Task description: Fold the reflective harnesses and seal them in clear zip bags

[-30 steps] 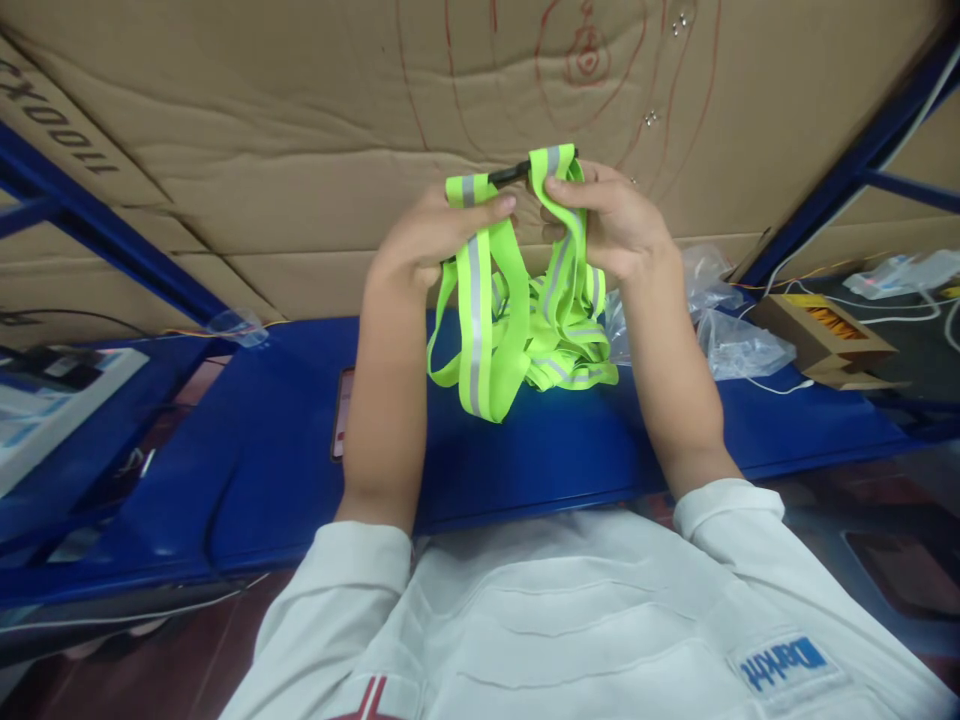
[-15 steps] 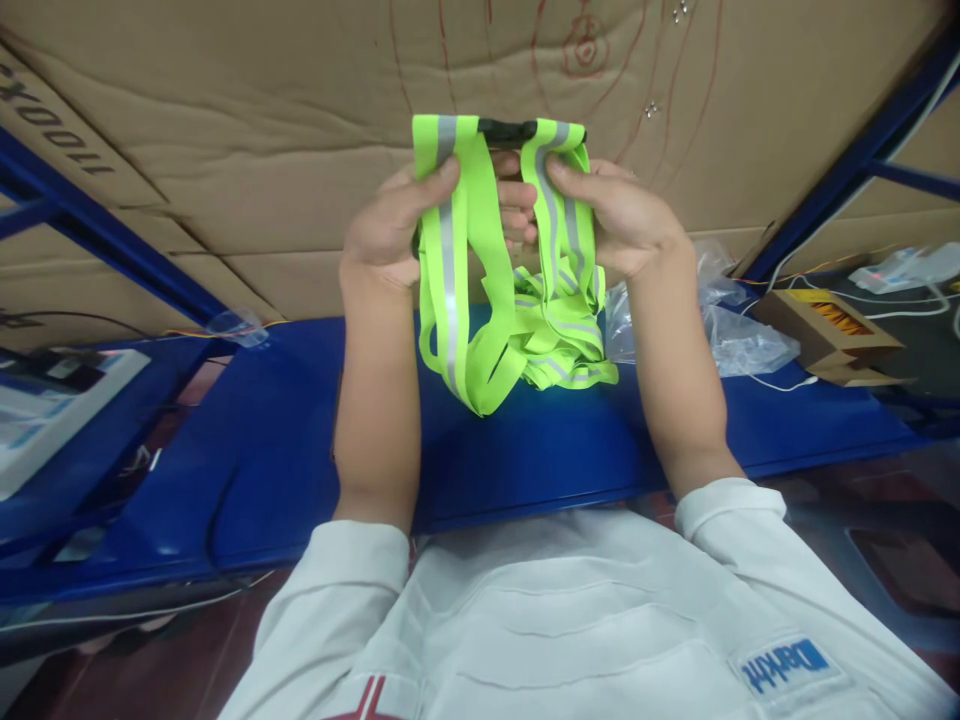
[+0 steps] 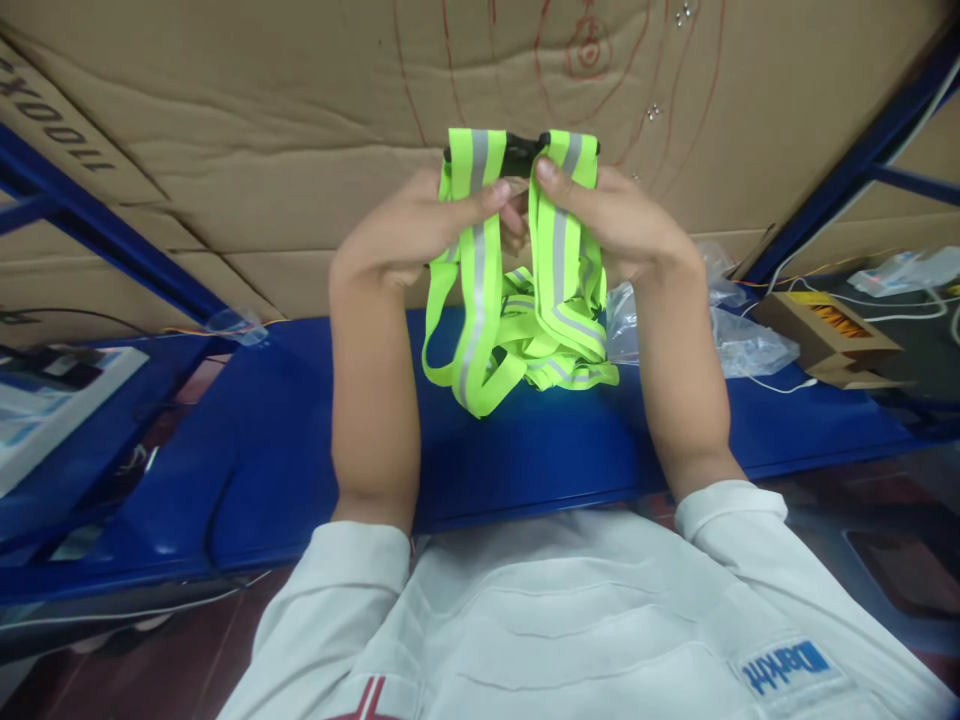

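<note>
A neon yellow-green reflective strap vest with grey stripes hangs from both my hands above the blue shelf. My left hand pinches the left band near its top. My right hand pinches the right band. Between the two bands, at the top, sits a black plastic buckle, and both thumbs are close beside it. The vest's lower loops rest bunched on the shelf.
Cardboard sheets with red pen marks stand behind the shelf. Clear plastic bags lie right of the vest. A small open cardboard box and white cables are at the right. A white tray sits at the left.
My hands drew closer together, bringing the two bands and the black buckle toward the middle. The vest stays lifted at the same height as half a second ago.
</note>
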Available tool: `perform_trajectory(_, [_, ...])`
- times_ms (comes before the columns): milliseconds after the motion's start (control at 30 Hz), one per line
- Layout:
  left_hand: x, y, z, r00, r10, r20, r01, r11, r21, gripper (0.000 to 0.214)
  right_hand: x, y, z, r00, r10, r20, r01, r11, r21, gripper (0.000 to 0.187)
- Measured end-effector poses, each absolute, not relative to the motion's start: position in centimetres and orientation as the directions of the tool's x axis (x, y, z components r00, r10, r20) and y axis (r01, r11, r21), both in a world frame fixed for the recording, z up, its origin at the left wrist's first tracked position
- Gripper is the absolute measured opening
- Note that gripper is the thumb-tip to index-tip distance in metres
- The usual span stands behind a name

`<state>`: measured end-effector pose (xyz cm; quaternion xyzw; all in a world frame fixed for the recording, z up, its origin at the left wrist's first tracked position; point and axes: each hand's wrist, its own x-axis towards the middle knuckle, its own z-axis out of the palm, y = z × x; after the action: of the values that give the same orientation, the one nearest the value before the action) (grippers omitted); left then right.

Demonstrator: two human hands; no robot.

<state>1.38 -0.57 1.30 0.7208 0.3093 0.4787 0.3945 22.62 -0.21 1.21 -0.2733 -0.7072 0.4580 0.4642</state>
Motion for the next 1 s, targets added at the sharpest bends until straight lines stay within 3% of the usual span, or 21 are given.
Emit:
perform_trajectory(100, [1.2, 0.3, 0.9, 0.361, 0.819, 0.447, -0.063, -0.457, 0.887, 0.033, 23.0, 0.1, 1.1, -0.423, 0.809, 0.408, -0.158, 0.378, -0.912, 0.053])
perform_trajectory(233, [1.0, 0.7, 1.2, 0.38, 0.84, 0.386, -0.214, -0.326, 0.921, 0.024, 23.4, -0.3, 1.6, -0.458, 0.811, 0.364, -0.213, 0.297, -0.931, 0.043])
perform_trajectory(400, [1.5, 0.1, 1.8, 0.395, 0.839, 0.374, -0.145, -0.345, 0.927, 0.05, 22.6, 0.3, 1.5, -0.382, 0.848, 0.367, -0.226, 0.299, -0.927, 0.038])
perform_trajectory(600, [2.2, -0.1, 1.5, 0.362, 0.852, 0.378, -0.205, -0.323, 0.924, 0.042, 22.9, 0.0, 2.1, -0.49, 0.813, 0.315, -0.332, 0.16, -0.93, 0.01])
perform_trajectory(733, [2.3, 0.1, 2.1, 0.465, 0.841, 0.277, -0.279, -0.157, 0.947, 0.049, 22.8, -1.1, 2.9, -0.543, 0.804, 0.244, -0.396, 0.011, -0.918, 0.013])
perform_trajectory(800, [2.7, 0.1, 2.2, 0.464, 0.848, 0.256, -0.258, -0.147, 0.955, 0.048, 22.3, -1.1, 2.7, -0.496, 0.825, 0.269, -0.396, 0.061, -0.916, 0.012])
perform_trajectory(900, [3.7, 0.2, 1.5, 0.404, 0.848, 0.344, -0.221, -0.274, 0.936, 0.038, 21.4, -0.2, 1.9, -0.28, 0.858, 0.43, -0.293, 0.35, -0.89, 0.032])
perform_trajectory(1000, [4.5, 0.4, 0.7, 0.316, 0.836, 0.448, -0.212, -0.398, 0.892, 0.019, 20.6, 0.8, 1.2, -0.208, 0.832, 0.515, -0.159, 0.49, -0.857, 0.045])
